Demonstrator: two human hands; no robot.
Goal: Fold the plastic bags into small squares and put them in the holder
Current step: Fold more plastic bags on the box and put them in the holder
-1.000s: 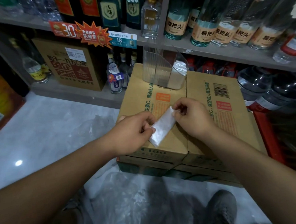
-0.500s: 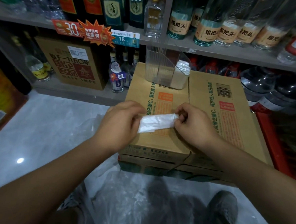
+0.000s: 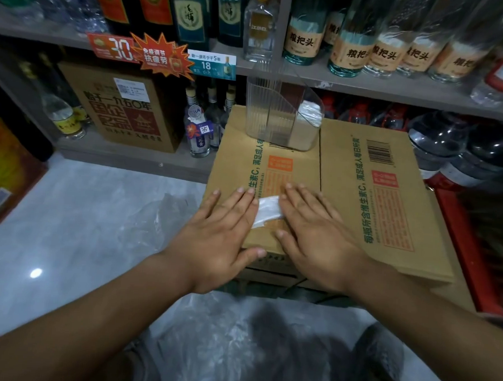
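Note:
A folded white plastic bag lies as a short strip on top of the cardboard box. My left hand presses flat on its left end, fingers straight. My right hand presses flat on its right end, so only the middle of the strip shows between them. At the far edge of the box stands a clear ribbed plastic holder, with folded white bags in its right compartment.
Loose clear plastic bags lie on the grey floor by my legs and left of the box. Shelves of bottles run behind the box, with a brown carton on the lower shelf and large water bottles at right.
Both hands have let go of their pinch on the strip, laid it on the box and now press it flat with straight fingers. The strip looks shorter than before.

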